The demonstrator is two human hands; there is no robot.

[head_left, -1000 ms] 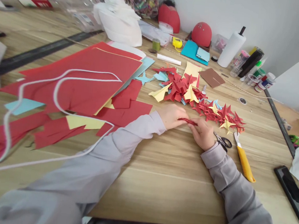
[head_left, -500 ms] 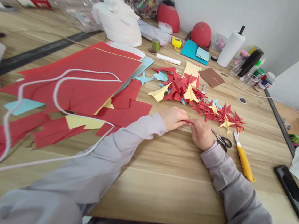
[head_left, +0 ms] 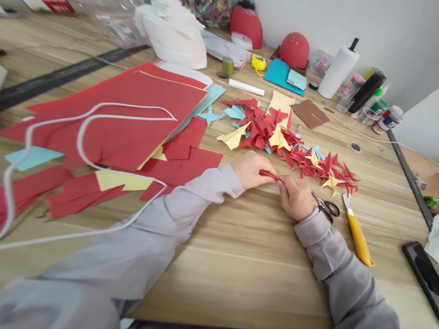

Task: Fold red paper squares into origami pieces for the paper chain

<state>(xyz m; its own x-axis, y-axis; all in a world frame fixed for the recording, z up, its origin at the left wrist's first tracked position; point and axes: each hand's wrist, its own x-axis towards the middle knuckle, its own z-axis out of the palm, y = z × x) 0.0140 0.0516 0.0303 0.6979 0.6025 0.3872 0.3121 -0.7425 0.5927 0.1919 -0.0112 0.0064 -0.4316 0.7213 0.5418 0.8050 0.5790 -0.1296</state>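
Observation:
A narrow folded strip of red paper spans the gap between my two hands, just above the table. My left hand is closed on its left end, and my right hand pinches the right end; the fingers hide both ends. Right behind the hands lies a heap of folded paper stars, mostly red with some yellow and light blue. Black-handled scissors lie beside my right wrist. A yellow-handled utility knife rests farther right.
Large red paper sheets and a white cord cover the left side. A phone lies at the right. Along the back stand a white bottle, small paint jars and a red dome.
My left fingers have shifted slightly, so more of the red paper strip shows between the hands. My right hand has stayed nearly still.

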